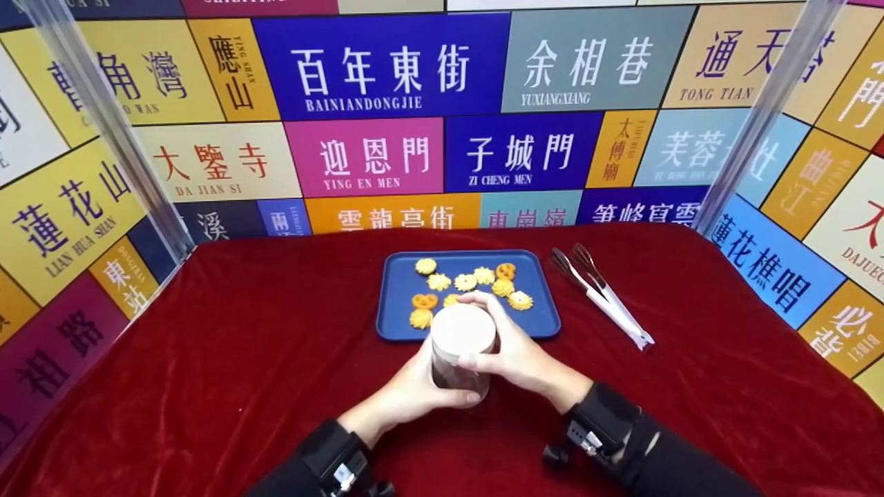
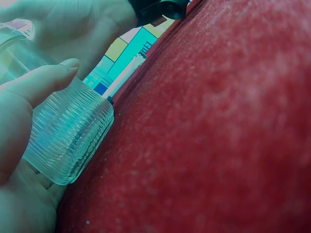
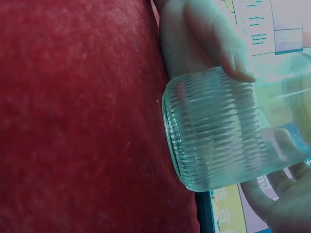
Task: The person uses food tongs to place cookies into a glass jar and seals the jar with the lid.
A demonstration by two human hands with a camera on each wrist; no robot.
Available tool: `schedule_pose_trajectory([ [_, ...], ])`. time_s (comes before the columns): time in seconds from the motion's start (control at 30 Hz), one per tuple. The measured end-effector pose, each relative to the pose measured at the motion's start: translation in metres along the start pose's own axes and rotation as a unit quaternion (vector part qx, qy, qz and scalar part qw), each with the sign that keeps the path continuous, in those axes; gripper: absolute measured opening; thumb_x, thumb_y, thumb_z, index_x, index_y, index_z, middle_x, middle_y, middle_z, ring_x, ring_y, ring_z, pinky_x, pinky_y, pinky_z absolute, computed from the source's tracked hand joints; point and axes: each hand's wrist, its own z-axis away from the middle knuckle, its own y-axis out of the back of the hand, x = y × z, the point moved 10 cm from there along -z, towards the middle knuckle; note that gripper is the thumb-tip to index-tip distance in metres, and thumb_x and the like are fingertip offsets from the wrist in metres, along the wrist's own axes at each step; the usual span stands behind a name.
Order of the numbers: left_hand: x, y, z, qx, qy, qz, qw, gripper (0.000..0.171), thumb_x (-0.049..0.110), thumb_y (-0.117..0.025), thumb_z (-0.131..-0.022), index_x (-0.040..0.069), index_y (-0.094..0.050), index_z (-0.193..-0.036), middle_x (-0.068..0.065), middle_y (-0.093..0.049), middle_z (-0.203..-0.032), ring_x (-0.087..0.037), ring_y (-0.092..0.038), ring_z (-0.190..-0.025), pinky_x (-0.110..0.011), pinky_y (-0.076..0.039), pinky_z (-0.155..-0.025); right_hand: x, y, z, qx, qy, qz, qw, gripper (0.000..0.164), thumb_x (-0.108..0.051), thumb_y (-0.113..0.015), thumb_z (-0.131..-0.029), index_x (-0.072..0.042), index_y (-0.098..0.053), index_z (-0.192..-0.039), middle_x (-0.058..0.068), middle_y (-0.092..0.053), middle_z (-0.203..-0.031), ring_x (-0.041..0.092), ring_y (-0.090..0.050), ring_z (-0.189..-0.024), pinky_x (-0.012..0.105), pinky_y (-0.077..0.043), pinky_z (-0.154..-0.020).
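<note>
A clear ribbed jar (image 1: pixel 461 377) with a white lid (image 1: pixel 464 330) stands on the red cloth in front of the tray. My left hand (image 1: pixel 413 393) grips the jar's body low down, its thumb across the near side. My right hand (image 1: pixel 518 352) holds the lid's rim, thumb at the front and fingers behind. In the left wrist view the jar's ribbed wall (image 2: pixel 73 126) is see-through, with nothing visible inside. The right wrist view shows the jar's base (image 3: pixel 177 136) at the cloth.
Behind the jar, a blue tray (image 1: pixel 539 324) carries several cookies (image 1: pixel 465 281), some flower-shaped, some pretzel-shaped. Tongs (image 1: pixel 608 300) with white handles lie right of the tray. Walls of colourful sign panels (image 1: pixel 380 62) and clear posts (image 1: pixel 753 131) bound the red-covered table (image 1: pixel 242 345).
</note>
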Motion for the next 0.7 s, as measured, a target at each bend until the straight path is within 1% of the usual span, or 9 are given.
schedule_pose_trajectory([
  [0.2, 0.0012, -0.0005, -0.0001, -0.003, -0.004, 0.003, 1.0000, 0.113, 0.012, -0.093, -0.080, 0.024, -0.022, -0.167, 0.000, -0.045, -0.159, -0.017, -0.046, -0.142, -0.037, -0.038, -0.119, 0.0027, 0.0024, 0.0010, 0.029, -0.020, 0.023, 0.999, 0.082, -0.027, -0.092, -0.081, -0.005, -0.042, -0.143, 0.012, -0.058, -0.141, 0.028, -0.057, -0.130, 0.046, -0.043, -0.113],
  [0.43, 0.0016, -0.0015, 0.0002, -0.007, -0.006, 0.003, 1.0000, 0.114, 0.012, -0.093, -0.080, 0.024, -0.021, -0.168, 0.001, -0.045, -0.159, -0.016, -0.046, -0.142, -0.037, -0.038, -0.119, 0.0009, 0.0017, 0.0013, 0.029, -0.017, 0.025, 0.999, 0.081, -0.026, -0.092, -0.082, -0.006, -0.042, -0.142, 0.011, -0.059, -0.140, 0.028, -0.057, -0.129, 0.052, -0.042, -0.113],
  [0.53, 0.0021, -0.0014, 0.0001, -0.007, -0.009, 0.004, 0.9999, 0.114, 0.011, -0.093, -0.080, 0.024, -0.021, -0.168, 0.001, -0.044, -0.160, -0.016, -0.045, -0.143, -0.037, -0.037, -0.120, 0.0011, 0.0017, 0.0010, 0.026, -0.016, 0.027, 0.999, 0.080, -0.026, -0.092, -0.082, -0.006, -0.043, -0.143, 0.010, -0.058, -0.140, 0.027, -0.056, -0.129, 0.050, -0.042, -0.113],
  [0.7, 0.0012, -0.0012, -0.0001, -0.005, -0.004, 0.005, 1.0000, 0.113, 0.010, -0.092, -0.081, 0.023, -0.022, -0.167, 0.000, -0.043, -0.159, -0.016, -0.044, -0.143, -0.038, -0.037, -0.120, 0.0012, 0.0013, -0.0008, 0.006, -0.007, 0.023, 1.000, 0.076, -0.026, -0.090, -0.084, -0.008, -0.047, -0.145, 0.008, -0.058, -0.141, 0.026, -0.054, -0.131, 0.042, -0.042, -0.113],
])
